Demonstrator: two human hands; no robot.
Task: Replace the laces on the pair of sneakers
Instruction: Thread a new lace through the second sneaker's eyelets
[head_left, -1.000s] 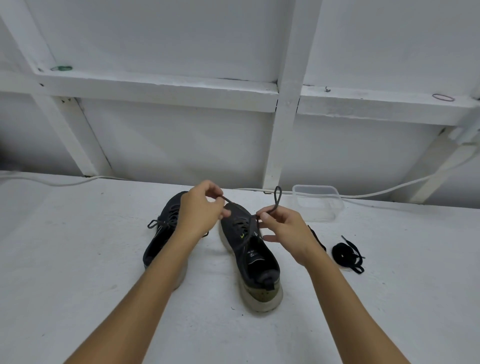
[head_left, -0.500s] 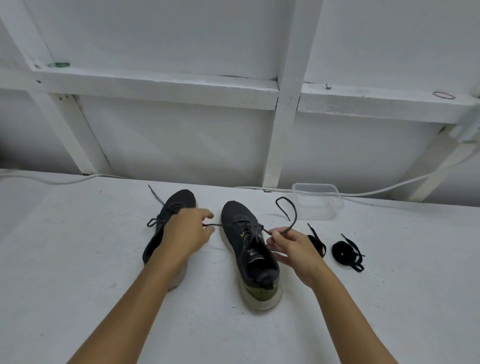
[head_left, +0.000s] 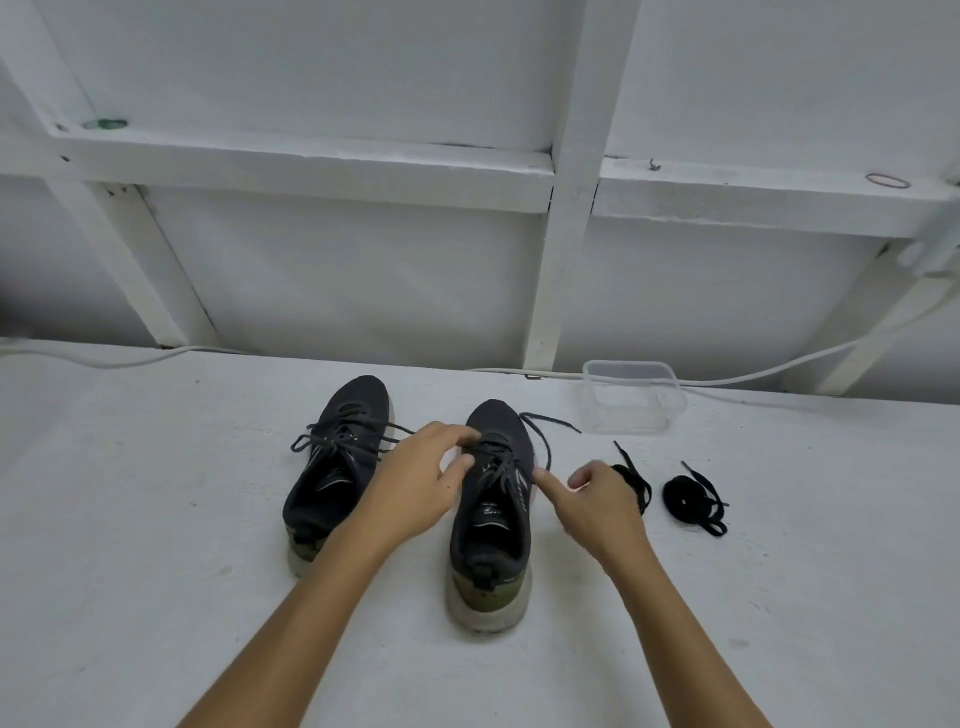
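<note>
Your left hand (head_left: 415, 488) pinching the dark lace (head_left: 498, 462) atop the right dark grey mesh sneaker (head_left: 493, 519) on the white table (head_left: 156, 571), your right hand (head_left: 597, 499) just right, forefinger extended, holding nothing, matching left sneaker (head_left: 337, 467) beside, coiled black laces (head_left: 691, 499) far right

Lace (head_left: 543, 441) dropped, both hands repositioned.

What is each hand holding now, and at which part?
The left hand pinches the old lace at the upper crossings of the right sneaker. The right hand holds nothing; its index finger points at that sneaker.
</note>
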